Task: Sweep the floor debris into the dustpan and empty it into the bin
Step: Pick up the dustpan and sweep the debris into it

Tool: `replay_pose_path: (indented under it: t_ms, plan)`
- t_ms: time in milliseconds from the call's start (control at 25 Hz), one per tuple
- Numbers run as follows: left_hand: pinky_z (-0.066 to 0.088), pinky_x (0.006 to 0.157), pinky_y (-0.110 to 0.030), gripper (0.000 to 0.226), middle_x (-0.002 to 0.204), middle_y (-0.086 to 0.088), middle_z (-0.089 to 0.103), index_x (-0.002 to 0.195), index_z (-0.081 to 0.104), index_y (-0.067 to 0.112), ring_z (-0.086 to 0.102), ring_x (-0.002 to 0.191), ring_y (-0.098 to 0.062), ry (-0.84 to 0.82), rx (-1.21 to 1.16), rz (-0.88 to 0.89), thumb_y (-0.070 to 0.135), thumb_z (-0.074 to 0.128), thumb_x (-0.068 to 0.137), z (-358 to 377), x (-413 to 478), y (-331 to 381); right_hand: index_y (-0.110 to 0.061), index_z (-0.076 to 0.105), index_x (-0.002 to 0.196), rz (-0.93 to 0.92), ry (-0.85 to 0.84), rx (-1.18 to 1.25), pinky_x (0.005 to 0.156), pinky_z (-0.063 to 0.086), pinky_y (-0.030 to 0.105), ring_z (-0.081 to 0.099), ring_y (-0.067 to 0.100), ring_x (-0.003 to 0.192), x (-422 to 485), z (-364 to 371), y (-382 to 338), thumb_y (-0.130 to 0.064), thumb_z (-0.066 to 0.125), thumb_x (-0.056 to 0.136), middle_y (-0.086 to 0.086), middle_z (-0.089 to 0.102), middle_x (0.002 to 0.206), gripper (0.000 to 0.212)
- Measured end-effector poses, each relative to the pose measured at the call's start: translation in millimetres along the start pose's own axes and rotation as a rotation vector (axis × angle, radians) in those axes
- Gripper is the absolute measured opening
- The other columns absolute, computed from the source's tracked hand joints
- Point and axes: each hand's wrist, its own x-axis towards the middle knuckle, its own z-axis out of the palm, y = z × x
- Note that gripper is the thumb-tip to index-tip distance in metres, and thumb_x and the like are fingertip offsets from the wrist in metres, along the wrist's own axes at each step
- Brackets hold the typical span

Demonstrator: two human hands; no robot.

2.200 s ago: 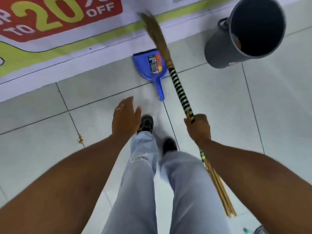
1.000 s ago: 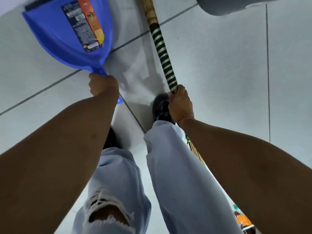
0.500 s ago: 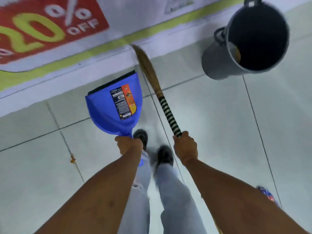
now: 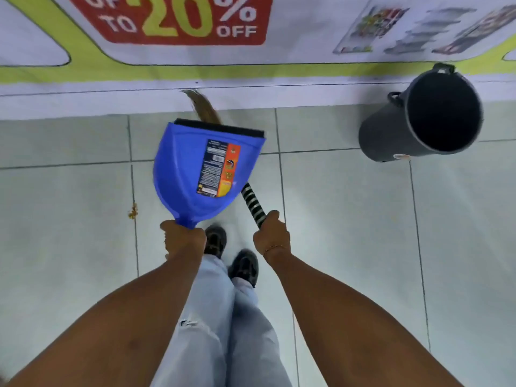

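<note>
My left hand (image 4: pixel 183 241) grips the handle of a blue dustpan (image 4: pixel 181 169), held off the floor with its black lip pointing at the wall. My right hand (image 4: pixel 272 236) holds the black-and-white striped handle of a broom (image 4: pixel 252 203). The broom's straw head (image 4: pixel 205 107) shows past the dustpan, which hides its middle. A small pile of yellow-brown debris (image 4: pixel 133 212) lies on a tile joint to the left of the dustpan. A dark grey bin (image 4: pixel 427 115) stands open at the right by the wall.
A wall banner (image 4: pixel 178 20) with a red "20% off" sign runs along the far edge of the pale tiled floor (image 4: pixel 349 219). My legs and black shoes (image 4: pixel 243 266) are under my hands.
My left hand reached down and took the dustpan's handle, then lifted it off the floor. I have straightened up, and the dustpan now crosses in front of the broom.
</note>
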Motion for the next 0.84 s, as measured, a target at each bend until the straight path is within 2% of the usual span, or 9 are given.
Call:
replay_pose_path:
  t_ms: [120,200,320,480,600,680,760,840]
  plan:
    - [0.045,0.096,-0.053,0.039,0.116,-0.02,0.058,0.119,0.038,0.008,0.055,0.105,-0.04,0.001,0.014,0.004,0.0,0.047,0.081,-27.9,21.8,-45.8,-0.015,0.038,0.134,-0.077,-0.019,-0.108,0.084,0.047,0.039,0.057,0.035,0.111,-13.4,43.6,-17.0,-0.013,0.046,0.087,0.014,0.055,0.123,0.047]
    - [0.041,0.099,-0.055,0.045,0.122,-0.016,0.056,0.125,0.038,0.014,0.053,0.111,-0.038,0.013,0.006,-0.002,0.001,0.044,0.082,-47.2,37.1,-74.0,-0.021,0.043,0.13,-0.075,-0.026,-0.149,0.077,0.044,0.036,0.06,0.033,0.103,-22.6,75.7,-26.4,-0.026,0.044,0.09,0.012,0.058,0.116,0.041]
    - [0.038,0.102,-0.055,0.046,0.127,-0.014,0.054,0.129,0.037,0.015,0.049,0.117,-0.036,0.065,-0.063,-0.04,0.009,0.048,0.085,-86.4,66.0,-118.2,-0.016,0.051,0.121,-0.06,-0.029,-0.138,0.076,0.044,0.034,0.062,0.032,0.1,-45.1,139.2,-47.2,-0.043,0.042,0.094,0.011,0.063,0.111,0.039]
    - [0.037,0.098,-0.055,0.054,0.127,-0.012,0.055,0.131,0.036,0.016,0.049,0.118,-0.036,0.1,-0.165,-0.047,0.039,0.056,0.086,-120.5,95.0,-161.3,-0.006,0.054,0.121,-0.086,0.005,-0.116,0.083,0.046,0.034,0.06,0.031,0.108,-56.7,201.6,-68.6,-0.027,0.047,0.096,0.014,0.061,0.119,0.034]
    - [0.038,0.095,-0.055,0.049,0.125,-0.017,0.055,0.129,0.04,0.01,0.049,0.117,-0.039,0.177,-0.076,-0.027,0.034,0.054,0.089,-151.7,139.0,-223.4,-0.014,0.044,0.133,-0.143,0.055,-0.141,0.086,0.047,0.038,0.059,0.033,0.108,-62.8,254.9,-93.1,-0.019,0.045,0.095,0.014,0.058,0.121,0.038]
    - [0.037,0.095,-0.056,0.05,0.126,-0.024,0.051,0.127,0.04,0.002,0.045,0.119,-0.042,0.211,0.018,-0.038,0.03,0.057,0.088,-160.1,167.4,-261.4,-0.021,0.039,0.136,-0.138,0.085,-0.148,0.089,0.048,0.043,0.057,0.035,0.108,-54.4,280.0,-102.7,-0.024,0.044,0.095,0.015,0.054,0.12,0.042]
    - [0.035,0.097,-0.056,0.055,0.127,-0.029,0.047,0.127,0.038,-0.004,0.042,0.121,-0.044,0.19,0.126,-0.106,0.026,0.06,0.087,-158.6,193.4,-294.7,-0.016,0.043,0.131,-0.075,0.112,-0.124,0.091,0.047,0.044,0.056,0.034,0.111,-38.9,305.1,-105.5,-0.033,0.043,0.096,0.014,0.055,0.121,0.039]
    - [0.035,0.097,-0.056,0.054,0.127,-0.029,0.047,0.128,0.037,-0.005,0.042,0.12,-0.044,0.152,0.164,-0.192,0.02,0.06,0.086,-145.9,215.6,-325.4,-0.006,0.047,0.126,-0.059,0.109,-0.156,0.092,0.045,0.041,0.055,0.032,0.115,-18.4,331.9,-103.0,-0.028,0.046,0.096,0.015,0.055,0.125,0.037]
